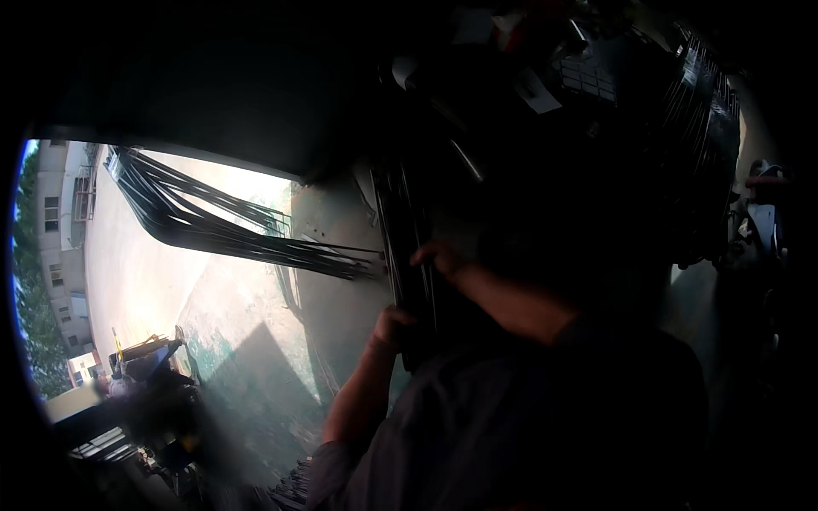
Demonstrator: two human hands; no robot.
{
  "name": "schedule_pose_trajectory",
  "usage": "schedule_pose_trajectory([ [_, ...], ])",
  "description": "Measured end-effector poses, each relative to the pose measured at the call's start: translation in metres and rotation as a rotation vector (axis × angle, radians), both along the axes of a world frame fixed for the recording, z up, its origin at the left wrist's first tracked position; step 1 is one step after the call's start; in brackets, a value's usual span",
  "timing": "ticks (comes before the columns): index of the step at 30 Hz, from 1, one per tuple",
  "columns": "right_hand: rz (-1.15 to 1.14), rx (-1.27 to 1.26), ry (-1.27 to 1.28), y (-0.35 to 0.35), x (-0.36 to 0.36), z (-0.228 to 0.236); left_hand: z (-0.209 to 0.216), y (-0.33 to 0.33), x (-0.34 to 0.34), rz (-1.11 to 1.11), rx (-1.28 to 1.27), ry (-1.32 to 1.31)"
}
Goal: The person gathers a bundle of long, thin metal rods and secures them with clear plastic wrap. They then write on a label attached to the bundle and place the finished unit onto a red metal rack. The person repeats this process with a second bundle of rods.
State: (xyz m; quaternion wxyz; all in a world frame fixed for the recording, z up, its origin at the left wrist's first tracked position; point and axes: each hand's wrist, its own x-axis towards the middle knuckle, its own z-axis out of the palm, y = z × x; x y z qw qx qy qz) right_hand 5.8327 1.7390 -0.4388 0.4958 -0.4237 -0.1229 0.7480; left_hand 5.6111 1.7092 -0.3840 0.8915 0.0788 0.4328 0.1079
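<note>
Much of the middle is in deep shadow. Long thin dark rods (pixel 394 213) run up and down in front of me. My right hand (pixel 439 255) reaches across to them from the right, its fingers curled at a rod's edge. Lower and to the left, my left hand (pixel 394 325) is closed at the rods' near end; its fingertips and what they hold are hidden in the dark. A bundle of bent dark rods (pixel 230 238) stretches out to the left, its ends close to the rods by my hands.
Sunlit concrete floor (pixel 230 315) lies to the left, with a building (pixel 53 213) beyond. A dark machine or cart (pixel 153 375) stands at lower left. More dark rods (pixel 699 111) hang at upper right. A white sheet (pixel 537 92) lies on the shadowed equipment ahead.
</note>
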Motion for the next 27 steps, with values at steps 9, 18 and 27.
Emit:
schedule_pose_trajectory([
  [9, 0.205, -0.190, 0.059, 0.020, 0.003, 0.098, 0.028, 0.022, 0.007, -0.013, -0.009, -0.101],
  [18, 0.276, -0.101, 0.102, 0.025, 0.035, 0.046, 0.026, 0.028, 0.054, 0.097, 0.094, -0.001],
  [27, 0.017, -0.011, -0.146, -0.015, 0.019, 0.065, 0.062, 0.024, 0.087, 0.114, 0.539, 0.352],
])
